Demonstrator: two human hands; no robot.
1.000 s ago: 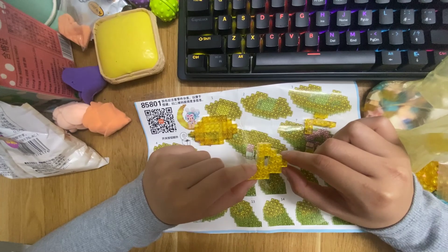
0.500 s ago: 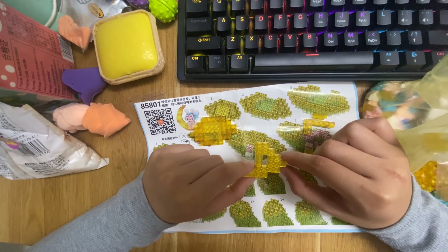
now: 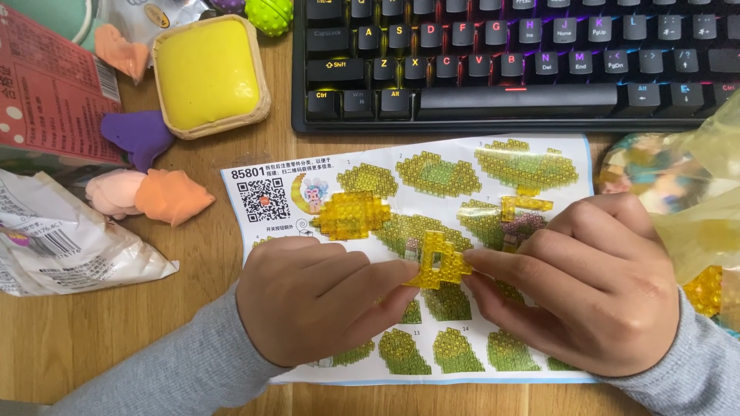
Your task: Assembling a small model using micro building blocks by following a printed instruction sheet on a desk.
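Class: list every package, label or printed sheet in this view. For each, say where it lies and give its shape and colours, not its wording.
Instruction sheet: under both hands, white rectangle, yellow-green build pictures, black square code.
Red carton: far left edge, red with white dots.
Foil wrapper: left, crumpled, silvery white, barcode label.
Clear yellowish bag: right edge, crinkled.

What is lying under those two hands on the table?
A printed instruction sheet lies under both hands, which pinch a yellow brick assembly above it. The pictures beneath the left hand and right hand are covered.
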